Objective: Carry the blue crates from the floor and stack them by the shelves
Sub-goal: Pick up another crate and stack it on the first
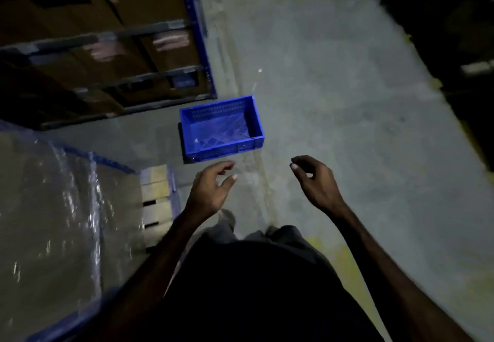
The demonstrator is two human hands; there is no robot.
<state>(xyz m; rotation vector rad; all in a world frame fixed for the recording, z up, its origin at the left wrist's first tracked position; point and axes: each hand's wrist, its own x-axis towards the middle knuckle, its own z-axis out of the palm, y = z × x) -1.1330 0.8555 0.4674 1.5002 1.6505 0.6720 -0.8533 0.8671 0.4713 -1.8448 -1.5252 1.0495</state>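
1. While you lean over the aisle, your left hand [211, 188] and right hand [315, 181] hang apart with nothing between them. Each grip is loose, fingers gently curled and holding nothing, and they look set about as far apart as the crate's two ends.
2. Your blue crate [222, 128] sits upright on the concrete floor [334, 106] at 12 o'clock from your hands, near them but not touching. It looks empty apart from a small pale scrap inside.
3. It lies just beside the foot of the shelves [107, 55], at about 10 o'clock, which hold brown cartons. I cannot tell whether it waits to be lifted or already marks the stack's base.
4. At 8 o'clock a plastic-wrapped load [48, 208] crowds your left side, so keep that elbow tucked in.
5. Dim light and blur hide the crate's handles.
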